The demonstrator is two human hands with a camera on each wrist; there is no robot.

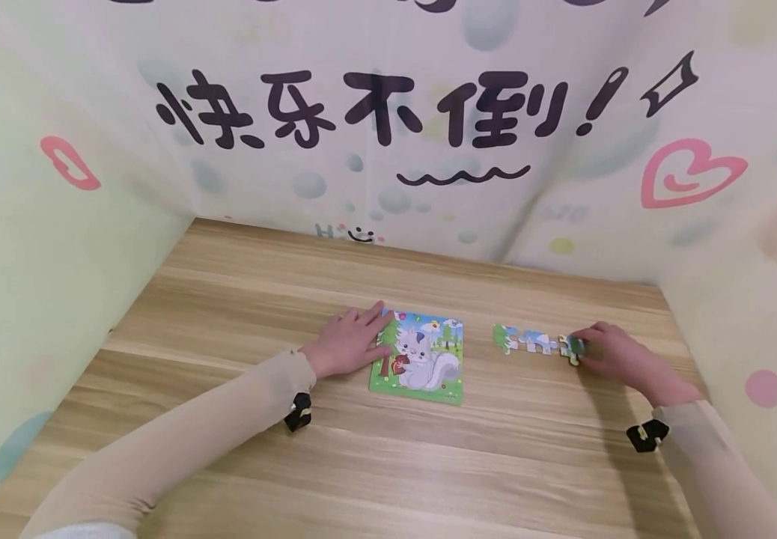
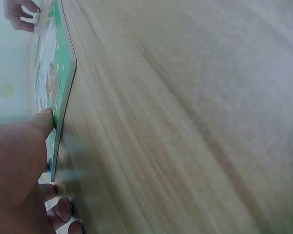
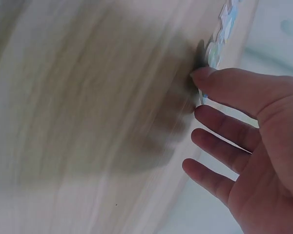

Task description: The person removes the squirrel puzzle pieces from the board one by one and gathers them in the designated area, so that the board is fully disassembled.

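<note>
A square picture puzzle [image 1: 422,367] of a grey squirrel lies flat on the table. My left hand [image 1: 344,344] rests at its left side, fingers spread, with fingertips on its upper left corner and the thumb [image 2: 44,122] on its edge. To the right, several loose jigsaw pieces [image 1: 537,342] lie in a row, apart from the picture. My right hand [image 1: 614,355] pinches the rightmost puzzle piece [image 1: 570,349] between thumb [image 3: 224,83] and forefinger, low over the table. The fingers partly hide this piece. The other right fingers stand loosely bent in the right wrist view.
The wood-grain table [image 1: 388,464] reaches back to a printed cloth wall [image 1: 361,187] with black lettering. Cloth walls also stand close at left and right; the right wall [image 1: 752,322] is near my right hand. Each wrist wears a black strapped device [image 1: 647,435].
</note>
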